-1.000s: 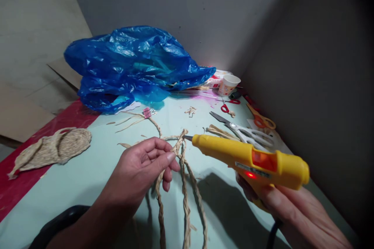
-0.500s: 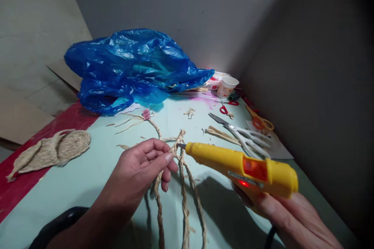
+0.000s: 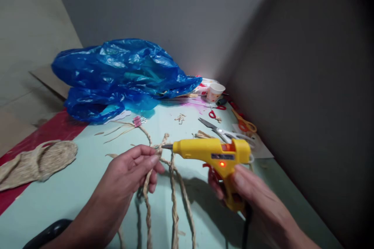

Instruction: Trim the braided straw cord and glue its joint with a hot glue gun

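Observation:
Between its thumb and fingers, my left hand (image 3: 136, 169) pinches a braided straw cord (image 3: 166, 140) near its knotted top. Several braided strands (image 3: 174, 206) hang from there toward me. My right hand (image 3: 248, 186) is wrapped round the handle of a yellow glue gun (image 3: 201, 151), whose small light glows orange-red. The metal nozzle points left, at or very near the cord just above my left fingertips; whether it touches I cannot tell. A pink binder clip (image 3: 137, 121) grips the loose straw ends of one braid farther back.
A woven straw slipper (image 3: 54, 159) lies on the left. Behind sits a crumpled blue plastic bag (image 3: 117, 79). White-handled scissors (image 3: 223, 131), orange scissors (image 3: 244, 124), red scissors (image 3: 212, 114) and a paper cup (image 3: 215, 92) stand or lie at the right, near the grey wall.
The glue gun has swung from slanting down rightward to nearly level, showing more of its handle and trigger. The whole view has shifted, so things appear farther left and slightly lower.

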The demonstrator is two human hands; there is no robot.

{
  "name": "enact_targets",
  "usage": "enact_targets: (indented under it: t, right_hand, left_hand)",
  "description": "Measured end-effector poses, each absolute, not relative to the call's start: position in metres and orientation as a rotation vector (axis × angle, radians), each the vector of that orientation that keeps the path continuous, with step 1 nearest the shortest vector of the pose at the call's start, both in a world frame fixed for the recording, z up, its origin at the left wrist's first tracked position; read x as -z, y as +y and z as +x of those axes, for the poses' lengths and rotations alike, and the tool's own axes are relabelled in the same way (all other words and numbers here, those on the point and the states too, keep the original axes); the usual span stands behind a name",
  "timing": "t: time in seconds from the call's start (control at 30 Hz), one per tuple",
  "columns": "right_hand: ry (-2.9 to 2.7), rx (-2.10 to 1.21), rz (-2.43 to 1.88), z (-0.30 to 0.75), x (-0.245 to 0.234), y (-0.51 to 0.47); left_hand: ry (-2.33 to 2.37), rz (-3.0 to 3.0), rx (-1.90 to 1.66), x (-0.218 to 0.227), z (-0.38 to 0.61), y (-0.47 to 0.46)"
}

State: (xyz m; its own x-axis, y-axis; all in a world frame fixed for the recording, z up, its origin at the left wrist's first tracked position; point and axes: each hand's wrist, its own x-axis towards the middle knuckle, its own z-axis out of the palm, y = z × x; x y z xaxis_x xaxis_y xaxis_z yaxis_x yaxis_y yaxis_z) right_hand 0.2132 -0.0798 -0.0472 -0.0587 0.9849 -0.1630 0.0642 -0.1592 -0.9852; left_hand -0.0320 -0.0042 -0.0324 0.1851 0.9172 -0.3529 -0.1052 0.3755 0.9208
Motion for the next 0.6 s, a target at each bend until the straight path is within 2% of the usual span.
enact_targets:
  t: [0.2,0.6]
  right_hand:
    - [-1.069,-1.609,-0.919,0.188,0.036,-0.059]
    - [-1.363,-1.568,-0.843,0.156,0.031,-0.048]
  left_hand:
    - [1.132,0.755,-0.853,0.036,-0.033,0.000]
    - [0.985,0.717,-1.028,0.045,-0.035,0.000]
